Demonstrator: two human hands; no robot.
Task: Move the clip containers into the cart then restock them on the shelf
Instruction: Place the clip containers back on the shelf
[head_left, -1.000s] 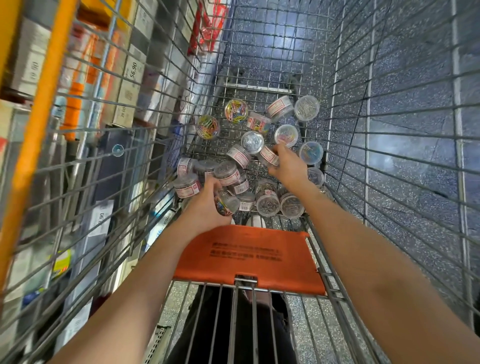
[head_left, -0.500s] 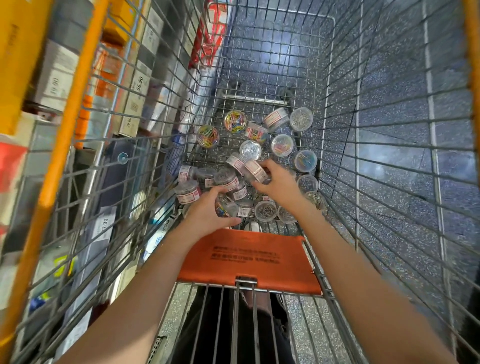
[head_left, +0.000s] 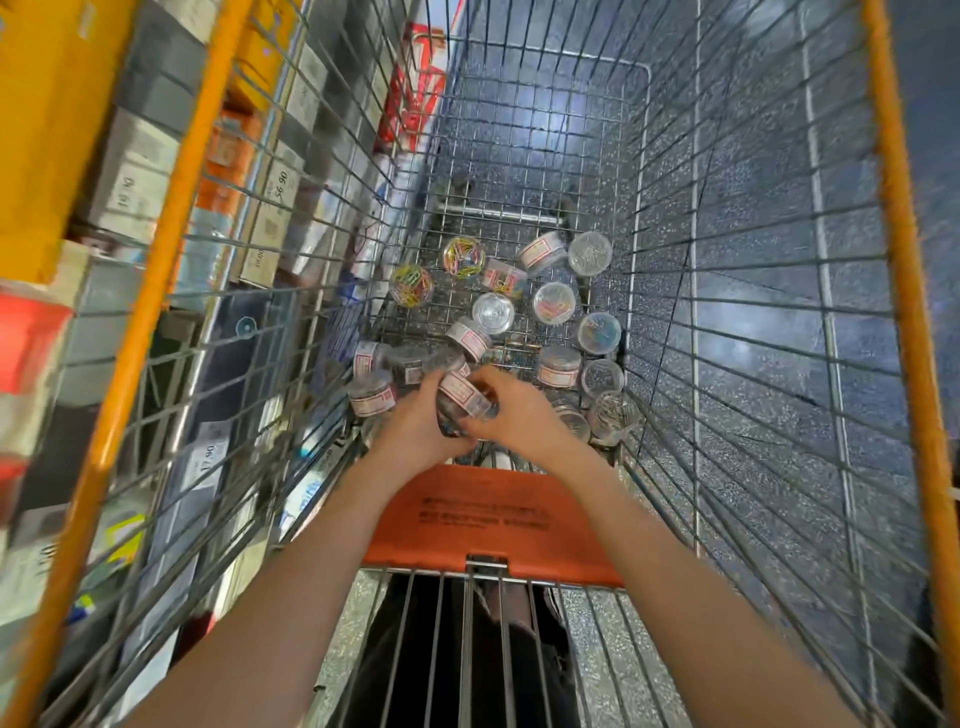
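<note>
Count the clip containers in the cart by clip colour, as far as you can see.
Coloured-clip containers: 5
Silver or unclear containers: at least 13
Total: at least 18; the pile may hide more.

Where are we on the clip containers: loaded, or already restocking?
Loading looks done: many clip containers lie on the cart floor. In hand: the left hand and right hand grip a labelled container between them. Left: everything still needs shelving on the shelf alongside.
</note>
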